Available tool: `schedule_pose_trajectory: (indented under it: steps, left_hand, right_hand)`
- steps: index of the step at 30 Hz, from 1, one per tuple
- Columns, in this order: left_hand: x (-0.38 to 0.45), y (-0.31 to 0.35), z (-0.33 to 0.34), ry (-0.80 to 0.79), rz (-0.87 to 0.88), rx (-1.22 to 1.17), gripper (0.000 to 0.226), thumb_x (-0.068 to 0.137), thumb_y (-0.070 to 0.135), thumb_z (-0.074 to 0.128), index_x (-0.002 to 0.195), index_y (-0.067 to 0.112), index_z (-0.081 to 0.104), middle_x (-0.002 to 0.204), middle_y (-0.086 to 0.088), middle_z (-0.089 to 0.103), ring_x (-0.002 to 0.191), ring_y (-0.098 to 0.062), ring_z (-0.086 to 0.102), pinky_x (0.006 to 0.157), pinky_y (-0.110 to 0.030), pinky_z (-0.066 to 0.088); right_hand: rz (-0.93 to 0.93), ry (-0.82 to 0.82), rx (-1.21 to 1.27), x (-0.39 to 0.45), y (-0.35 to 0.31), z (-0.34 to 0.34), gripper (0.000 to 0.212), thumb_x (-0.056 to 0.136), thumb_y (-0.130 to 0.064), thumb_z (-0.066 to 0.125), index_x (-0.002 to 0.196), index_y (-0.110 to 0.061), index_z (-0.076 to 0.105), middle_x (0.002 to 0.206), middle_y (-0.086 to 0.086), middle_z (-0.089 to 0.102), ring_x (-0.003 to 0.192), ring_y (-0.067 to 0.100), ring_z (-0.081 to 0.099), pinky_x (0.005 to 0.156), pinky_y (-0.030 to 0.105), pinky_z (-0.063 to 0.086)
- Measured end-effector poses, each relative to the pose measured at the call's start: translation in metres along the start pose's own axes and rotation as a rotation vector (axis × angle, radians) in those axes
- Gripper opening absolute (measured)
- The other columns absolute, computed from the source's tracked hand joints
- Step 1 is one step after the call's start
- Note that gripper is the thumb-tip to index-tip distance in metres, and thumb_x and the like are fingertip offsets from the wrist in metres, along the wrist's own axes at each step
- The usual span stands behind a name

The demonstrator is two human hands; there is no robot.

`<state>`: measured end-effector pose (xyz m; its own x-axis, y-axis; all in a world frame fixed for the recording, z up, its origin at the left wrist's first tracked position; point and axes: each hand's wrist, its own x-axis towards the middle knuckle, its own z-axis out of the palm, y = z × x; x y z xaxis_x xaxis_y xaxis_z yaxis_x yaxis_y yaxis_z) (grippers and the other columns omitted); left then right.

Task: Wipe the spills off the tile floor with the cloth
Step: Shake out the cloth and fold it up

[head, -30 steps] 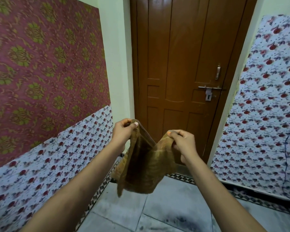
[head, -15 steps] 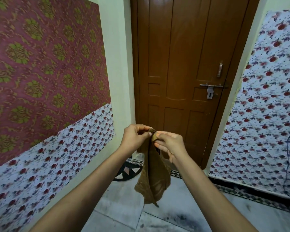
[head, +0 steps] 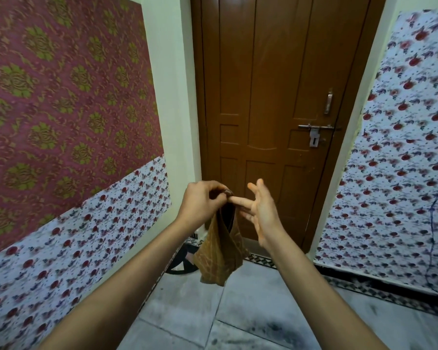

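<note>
Both hands are raised in front of a brown door (head: 268, 97). Left hand (head: 202, 200) has its fingers curled and pinches the top of the brown cloth (head: 223, 251), which hangs folded below it, in the air and well above the tile floor (head: 276, 311). Right hand (head: 262, 213) is spread, fingers straight, holding nothing; 1 fingertip reaches to the cloth's top beside the left hand's pinch.

The step in hand looks like gathering the cloth into a wad fit for wiping; no wiping has begun. Dark smudges (head: 271, 327) lie on the grey tiles at the lower edge of view, likely the spills. To do it well, the right hand should probably take the hanging part and fold it into a flat pad, so a broad face meets the tile, and loose corners do not drag. Then lower it onto the smudges and press evenly.

No brand, label or writing can be read; the wall coverings show only floral patterns.
</note>
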<state>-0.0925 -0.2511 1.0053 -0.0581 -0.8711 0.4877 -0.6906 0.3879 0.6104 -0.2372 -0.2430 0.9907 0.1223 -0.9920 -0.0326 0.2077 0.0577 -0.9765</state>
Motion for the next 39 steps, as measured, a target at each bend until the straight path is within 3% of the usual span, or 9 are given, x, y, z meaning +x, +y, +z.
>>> schedule_pose_trajectory:
  steps: [3,6,13,19,24,28,31,33,39]
  left_hand:
    - [0.011,0.002,-0.008,0.04,-0.082,-0.098,0.012,0.083,0.013,0.06,0.085,0.019,0.07,0.079,0.003,0.069,0.078,-0.012,0.065,0.069,-0.024,0.053]
    - [0.019,0.009,-0.016,0.063,-0.123,-0.217,0.014,0.084,0.013,0.058,0.077,0.023,0.066,0.074,0.005,0.065,0.075,-0.013,0.062,0.065,-0.027,0.052]
    - [0.016,0.014,-0.03,0.099,-0.3,-0.553,0.022,0.091,0.01,0.049,0.077,0.019,0.064,0.082,-0.002,0.063,0.083,-0.016,0.061,0.068,-0.024,0.051]
    - [0.008,0.015,-0.038,0.104,-0.301,-0.542,0.019,0.092,0.011,0.051,0.081,0.017,0.065,0.083,-0.001,0.064,0.081,-0.01,0.061,0.06,-0.016,0.051]
    - [0.008,0.015,-0.054,0.237,-0.355,-0.634,0.021,0.091,0.011,0.051,0.077,0.017,0.065,0.076,0.0,0.061,0.076,-0.012,0.059,0.069,-0.024,0.05]
    - [0.009,0.004,-0.077,0.323,-0.414,-0.665,0.019,0.091,0.015,0.05,0.081,0.015,0.066,0.076,-0.001,0.059,0.077,-0.015,0.057,0.066,-0.026,0.045]
    - [0.005,0.006,-0.075,0.274,-0.422,-0.657,0.017,0.091,0.014,0.051,0.083,0.013,0.066,0.079,-0.003,0.06,0.078,-0.015,0.057,0.067,-0.027,0.047]
    - [0.003,0.012,-0.069,0.256,-0.406,-0.66,0.015,0.09,0.013,0.051,0.084,0.011,0.065,0.084,-0.006,0.06,0.08,-0.016,0.058,0.068,-0.026,0.048]
    - [0.005,0.012,-0.085,0.32,-0.398,-0.655,0.017,0.09,0.016,0.051,0.087,0.009,0.066,0.083,-0.007,0.061,0.085,-0.019,0.059,0.076,-0.033,0.048]
  right_hand:
    - [-0.095,0.028,-0.219,0.003,0.011,-0.001,0.041,0.096,-0.031,0.049,0.134,-0.019,0.041,0.101,-0.007,0.064,0.103,0.01,0.055,0.087,0.024,0.042]
    - [-0.097,0.048,-0.42,0.012,0.035,-0.002,0.038,0.085,-0.024,0.066,0.12,-0.021,0.052,0.102,-0.007,0.06,0.1,0.013,0.058,0.079,0.024,0.048]
    - [-0.148,0.196,-0.632,0.019,0.052,-0.008,0.019,0.088,-0.022,0.061,0.107,-0.021,0.058,0.099,-0.008,0.06,0.092,0.011,0.056,0.073,0.022,0.045]
    - [-0.204,0.005,-0.569,0.016,0.048,0.016,0.046,0.077,-0.048,0.069,0.115,-0.025,0.056,0.1,-0.015,0.061,0.093,0.004,0.058,0.078,0.024,0.048]
    - [-0.217,0.183,-0.731,0.018,0.051,0.013,0.018,0.088,-0.018,0.061,0.106,-0.021,0.062,0.099,-0.007,0.064,0.089,0.012,0.061,0.072,0.026,0.05]
    - [-0.27,0.158,-0.635,0.017,0.052,0.002,0.005,0.09,-0.026,0.058,0.094,-0.023,0.06,0.083,-0.008,0.062,0.078,0.013,0.061,0.065,0.025,0.052]
    - [-0.265,0.017,-0.562,0.014,0.049,0.018,0.05,0.078,-0.057,0.06,0.115,-0.024,0.054,0.1,-0.012,0.059,0.092,0.008,0.058,0.08,0.032,0.053]
    - [-0.277,-0.037,-0.656,0.013,0.052,0.033,0.062,0.072,-0.061,0.064,0.123,-0.028,0.048,0.107,-0.014,0.056,0.096,0.006,0.056,0.08,0.032,0.051]
    - [-0.326,0.077,-0.613,0.015,0.064,0.024,0.008,0.088,-0.02,0.061,0.096,-0.022,0.062,0.091,-0.01,0.063,0.085,0.006,0.06,0.064,0.017,0.048]
